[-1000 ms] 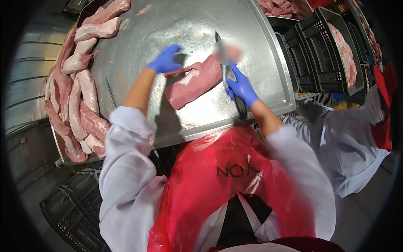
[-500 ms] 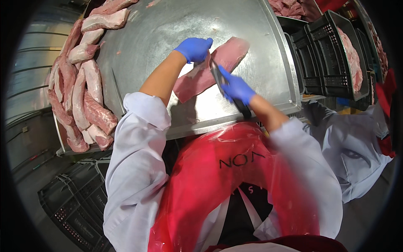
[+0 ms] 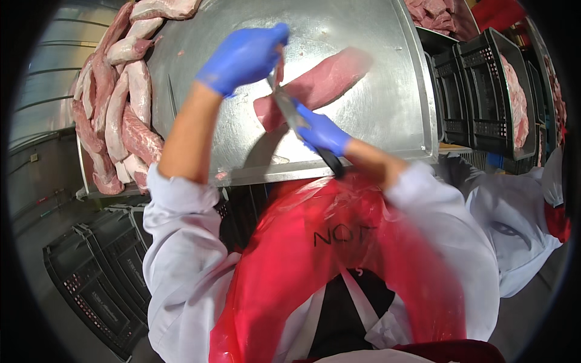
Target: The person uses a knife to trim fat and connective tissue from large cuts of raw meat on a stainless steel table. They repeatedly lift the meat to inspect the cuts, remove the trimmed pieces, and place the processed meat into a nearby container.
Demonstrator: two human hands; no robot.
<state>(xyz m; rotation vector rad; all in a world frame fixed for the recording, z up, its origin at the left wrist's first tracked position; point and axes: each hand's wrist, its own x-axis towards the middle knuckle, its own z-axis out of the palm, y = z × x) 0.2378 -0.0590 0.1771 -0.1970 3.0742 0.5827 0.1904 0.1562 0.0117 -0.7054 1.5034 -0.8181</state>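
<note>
The long pink cut of meat (image 3: pixel 327 81) lies mid-worktop (image 3: pixel 387 121), soft, limp and likely slippery, best pinched at its near end; the left hand (image 3: pixel 242 57) is closed on a strip of it, the right hand (image 3: pixel 324 133) clamped on a knife (image 3: pixel 287 106). More trimmed cuts (image 3: pixel 115 115) pile at nine o'clock and black crates (image 3: pixel 484 103) stand at three o'clock; the red apron (image 3: pixel 315 266) carries dark lettering.

Blue gloves (image 3: pixel 245 57), pink meat (image 3: pixel 327 81), red apron (image 3: pixel 315 260), black crates (image 3: pixel 478 97)
</note>
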